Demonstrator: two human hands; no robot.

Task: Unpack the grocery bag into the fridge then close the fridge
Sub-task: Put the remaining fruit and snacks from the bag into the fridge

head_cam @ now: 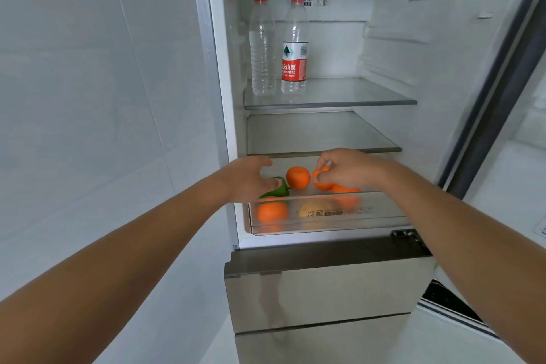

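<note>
Head view: your right hand [348, 170] pinches an orange [321, 182] between thumb and fingertips on the lowest glass shelf [313, 193] of the open fridge [224, 97]. Your left hand [252, 177], thumb raised apart, lays its fingers on a green pepper [277, 190]; whether they grip it cannot be told. A second orange [297, 177] sits between the two, a third orange [345, 188] under your right hand. Below, the clear drawer [325, 221] holds a fourth orange [271, 211]. An unlabelled water bottle [263, 47] and a red-labelled water bottle [294, 47] stand upright, side by side, on the top shelf [331, 102].
</note>
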